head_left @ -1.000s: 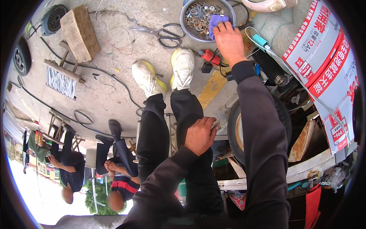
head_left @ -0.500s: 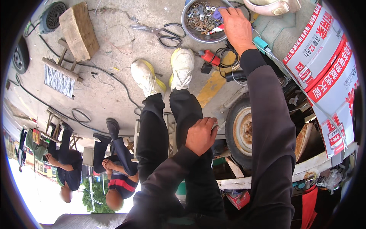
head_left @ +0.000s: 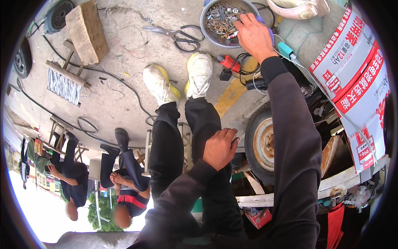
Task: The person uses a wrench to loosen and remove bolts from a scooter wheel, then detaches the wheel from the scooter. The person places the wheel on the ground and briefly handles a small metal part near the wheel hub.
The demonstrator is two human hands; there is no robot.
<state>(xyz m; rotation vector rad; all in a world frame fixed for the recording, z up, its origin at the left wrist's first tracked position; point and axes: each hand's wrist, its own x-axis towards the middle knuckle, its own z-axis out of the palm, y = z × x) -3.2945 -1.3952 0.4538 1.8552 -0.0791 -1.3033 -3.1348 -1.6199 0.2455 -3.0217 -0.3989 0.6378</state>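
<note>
Mostly metal bits (head_left: pixel 221 20) in the bowl (head_left: pixel 210 37), right hand (head_left: pixel 255 38) at its rim, left hand (head_left: pixel 219 148) apart, each grip unclear.

Grey concrete floor (head_left: pixel 112 110); on it: 1 metal bowl (head_left: pixel 209 34), 1 pair of scissors (head_left: pixel 173 34), black cable (head_left: pixel 123 82), 2 white shoes (head_left: pixel 200 72).

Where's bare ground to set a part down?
Best: concrete between woven stool, cable loop and black shoe. Smaller: the gap between scissors and left white sneaker. Crowded: around the right hand, with bowl of metal parts and red tool.
</note>
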